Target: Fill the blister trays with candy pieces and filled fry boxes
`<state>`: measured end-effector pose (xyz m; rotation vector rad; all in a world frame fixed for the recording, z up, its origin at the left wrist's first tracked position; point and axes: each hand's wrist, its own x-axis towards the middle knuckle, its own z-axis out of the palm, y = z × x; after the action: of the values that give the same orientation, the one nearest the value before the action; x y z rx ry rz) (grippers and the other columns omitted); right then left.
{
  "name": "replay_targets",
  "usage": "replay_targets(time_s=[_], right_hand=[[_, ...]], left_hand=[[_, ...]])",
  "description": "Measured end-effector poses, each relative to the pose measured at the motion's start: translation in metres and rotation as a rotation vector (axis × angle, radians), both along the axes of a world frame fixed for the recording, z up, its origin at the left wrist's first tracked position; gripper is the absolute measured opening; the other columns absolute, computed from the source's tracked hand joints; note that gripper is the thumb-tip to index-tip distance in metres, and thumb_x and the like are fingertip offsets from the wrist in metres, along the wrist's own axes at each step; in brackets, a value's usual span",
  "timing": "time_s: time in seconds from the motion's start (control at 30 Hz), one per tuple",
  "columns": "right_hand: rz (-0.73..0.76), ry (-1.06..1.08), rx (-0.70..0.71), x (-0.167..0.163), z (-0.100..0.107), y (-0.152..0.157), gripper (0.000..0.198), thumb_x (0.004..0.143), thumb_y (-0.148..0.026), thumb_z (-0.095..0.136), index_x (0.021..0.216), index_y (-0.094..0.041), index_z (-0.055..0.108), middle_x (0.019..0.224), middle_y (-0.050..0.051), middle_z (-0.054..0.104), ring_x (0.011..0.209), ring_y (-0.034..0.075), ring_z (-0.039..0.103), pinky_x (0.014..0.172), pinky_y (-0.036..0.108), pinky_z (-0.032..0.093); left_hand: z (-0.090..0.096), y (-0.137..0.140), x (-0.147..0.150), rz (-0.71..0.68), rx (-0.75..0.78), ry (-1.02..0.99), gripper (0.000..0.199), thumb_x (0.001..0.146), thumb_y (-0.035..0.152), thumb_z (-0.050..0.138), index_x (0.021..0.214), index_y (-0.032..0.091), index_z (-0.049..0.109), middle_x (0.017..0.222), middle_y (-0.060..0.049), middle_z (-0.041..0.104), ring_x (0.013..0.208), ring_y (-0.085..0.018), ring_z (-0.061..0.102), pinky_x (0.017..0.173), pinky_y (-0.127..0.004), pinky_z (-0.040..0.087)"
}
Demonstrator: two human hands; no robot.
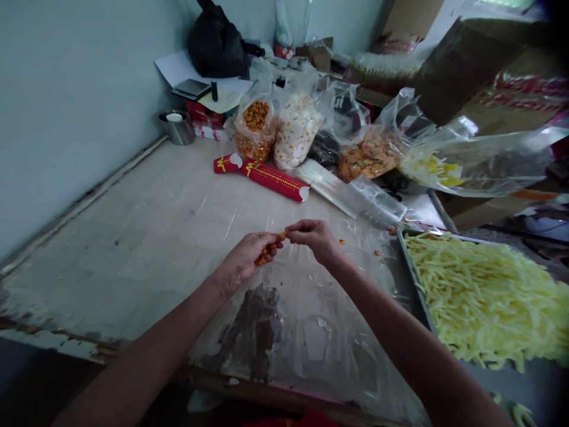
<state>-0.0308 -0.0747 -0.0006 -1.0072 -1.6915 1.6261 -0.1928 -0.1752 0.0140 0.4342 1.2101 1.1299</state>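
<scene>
My left hand (252, 252) is closed round several small orange pieces (265, 254), which look like corn kernels or snack bits; I cannot make out their exact kind. At its fingertips shows one more orange piece (283, 236), pinched by the thumb and finger of my right hand (315, 237). The two hands almost meet above the middle of the table (169, 237). To the right of my right hand, two loose orange bits (342, 241) lie on the plastic sheet. Beyond the hands are flat red cartons (275, 179) with yellow print.
A tray (418, 284) heaped with pale yellow strips (484, 290) stands at the right. Behind the cartons are bags of orange pieces (255, 133), white pieces (296, 130) and flat orange-brown pieces (371, 154). A metal cup (181, 131) sits by the wall. Plastic sleeves (331, 188) lie nearby.
</scene>
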Motion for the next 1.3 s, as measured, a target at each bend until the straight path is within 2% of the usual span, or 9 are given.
replay_targets(time_s=[0.17, 0.3, 0.43, 0.57, 0.7, 0.77, 0.9, 1.07, 1.3], right_hand=[[-0.022, 0.059, -0.028, -0.036, 0.005, 0.027, 0.019, 0.056, -0.027, 0.082, 0.071, -0.019, 0.074, 0.069, 0.002, 0.072, 0.059, 0.013, 0.059, 0.057, 0.026, 0.045], [0.049, 0.037, 0.014, -0.053, 0.004, 0.021, 0.016, 0.059, -0.025, 0.08, 0.073, -0.02, 0.074, 0.069, 0.001, 0.071, 0.06, 0.014, 0.06, 0.058, 0.027, 0.046], [0.042, -0.026, 0.113, -0.054, 0.004, -0.001, 0.012, 0.062, -0.024, 0.076, 0.073, -0.019, 0.074, 0.067, 0.001, 0.071, 0.057, 0.013, 0.058, 0.053, 0.025, 0.043], [-0.049, -0.081, 0.168, -0.046, 0.015, -0.008, 0.011, 0.063, -0.025, 0.075, 0.07, -0.017, 0.073, 0.062, 0.002, 0.068, 0.054, 0.012, 0.056, 0.049, 0.025, 0.038], [-0.249, -0.054, 0.191, -0.035, 0.028, 0.008, 0.012, 0.065, -0.028, 0.073, 0.07, -0.017, 0.073, 0.063, 0.003, 0.067, 0.055, 0.013, 0.056, 0.05, 0.026, 0.041], [-0.222, -0.055, 0.177, -0.036, 0.03, 0.013, 0.013, 0.064, -0.029, 0.074, 0.07, -0.017, 0.072, 0.064, 0.003, 0.068, 0.055, 0.013, 0.057, 0.051, 0.026, 0.042], [-0.101, 0.006, 0.124, -0.047, 0.026, 0.001, 0.013, 0.064, -0.028, 0.075, 0.071, -0.017, 0.073, 0.068, 0.004, 0.071, 0.057, 0.013, 0.058, 0.054, 0.026, 0.044], [-0.072, -0.006, 0.094, -0.056, 0.022, -0.023, 0.011, 0.063, -0.025, 0.076, 0.071, -0.018, 0.074, 0.063, 0.002, 0.069, 0.057, 0.014, 0.058, 0.053, 0.026, 0.043], [-0.271, -0.016, 0.226, -0.056, 0.013, -0.039, 0.009, 0.064, -0.023, 0.071, 0.071, -0.018, 0.074, 0.064, 0.002, 0.068, 0.056, 0.014, 0.057, 0.051, 0.026, 0.042]], left_hand=[[0.0, 0.004, -0.034, 0.077, 0.021, 0.0, 0.022, 0.085, 0.029, 0.071, 0.098, 0.011, 0.074, 0.078, -0.004, 0.065, 0.054, -0.004, 0.051, 0.049, -0.017, 0.036], [-0.01, 0.008, -0.042, 0.048, 0.068, 0.019, 0.025, 0.083, 0.035, 0.076, 0.093, 0.013, 0.072, 0.079, -0.004, 0.066, 0.053, -0.004, 0.048, 0.049, -0.018, 0.034], [-0.013, 0.007, -0.035, -0.007, 0.179, 0.182, 0.026, 0.086, 0.04, 0.071, 0.081, 0.015, 0.065, 0.072, -0.001, 0.062, 0.052, -0.005, 0.047, 0.048, -0.019, 0.031], [-0.001, -0.004, -0.042, -0.083, 0.178, 0.365, 0.03, 0.086, 0.042, 0.068, 0.075, 0.015, 0.06, 0.064, 0.001, 0.056, 0.05, -0.006, 0.043, 0.048, -0.02, 0.029], [0.004, -0.016, -0.068, 0.045, 0.095, 0.374, 0.024, 0.081, 0.037, 0.071, 0.078, 0.015, 0.061, 0.069, 0.001, 0.058, 0.05, -0.006, 0.045, 0.048, -0.021, 0.029], [0.001, -0.019, -0.075, 0.106, 0.11, 0.369, 0.025, 0.082, 0.039, 0.071, 0.084, 0.015, 0.065, 0.072, 0.0, 0.059, 0.051, -0.006, 0.047, 0.048, -0.021, 0.03], [-0.005, -0.014, -0.064, -0.001, 0.159, 0.311, 0.034, 0.088, 0.047, 0.066, 0.099, 0.015, 0.07, 0.073, -0.001, 0.06, 0.052, -0.006, 0.047, 0.049, -0.022, 0.032], [-0.001, -0.011, -0.045, -0.085, 0.248, 0.26, 0.036, 0.088, 0.052, 0.065, 0.084, 0.017, 0.06, 0.07, 0.001, 0.058, 0.05, -0.006, 0.046, 0.048, -0.021, 0.029], [0.013, -0.018, -0.035, -0.026, 0.167, 0.237, 0.023, 0.083, 0.038, 0.066, 0.078, 0.017, 0.059, 0.064, 0.002, 0.056, 0.045, -0.006, 0.045, 0.045, -0.021, 0.028]])
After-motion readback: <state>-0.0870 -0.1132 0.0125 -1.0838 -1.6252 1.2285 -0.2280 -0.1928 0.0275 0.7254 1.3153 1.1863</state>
